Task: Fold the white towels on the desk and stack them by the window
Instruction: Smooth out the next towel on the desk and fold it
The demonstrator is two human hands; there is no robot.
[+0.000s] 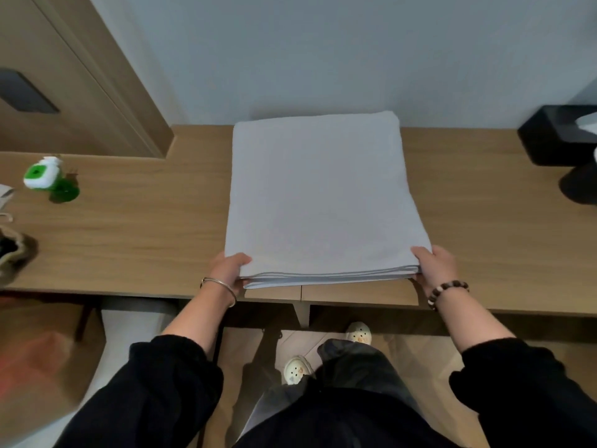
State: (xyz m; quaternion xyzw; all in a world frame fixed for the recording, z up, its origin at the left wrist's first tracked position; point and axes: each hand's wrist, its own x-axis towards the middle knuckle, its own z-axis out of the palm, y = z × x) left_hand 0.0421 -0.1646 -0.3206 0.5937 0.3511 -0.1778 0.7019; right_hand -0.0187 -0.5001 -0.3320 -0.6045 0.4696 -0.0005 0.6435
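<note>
Towel (323, 195): one, white, lying flat mid-desk. Its far edge is against the wall and its near edge is at the desk's front lip. It is already folded, with several layers showing along the near edge. I see no other towel.

Desk (145, 227): wood-grain. No window is in view, and no stack either.

Hands: two, set well apart, one at each near corner.
- Left hand (227, 270) grips the near-left corner, thumb on top and fingers tucked under the layers.
- Right hand (434, 266) grips the near-right corner the same way, thumb on top.

Step, as I read it: mid-fold. The rectangle looks too large to stack, so another fold seems due, probably near edge carried over to far edge. It could also be a lift to carry it off; I cannot tell which.

Next move calls for:
- raising both corners together so the layers don't slide apart
- landing the edge square on the far edge
- smoothing the fold flat

Terry cloth sags in the middle, so an even pull matters.

Other things, counted:
- one green bottle (48, 179), white cap, far left
- one black box (555, 134), far right by the wall
- one bag (13, 253) at the left edge, only partly in view
- one bangle (219, 286) on the left wrist
- one bead bracelet (447, 292) on the right wrist
- two pale shoes (297, 370) on the floor below
</note>
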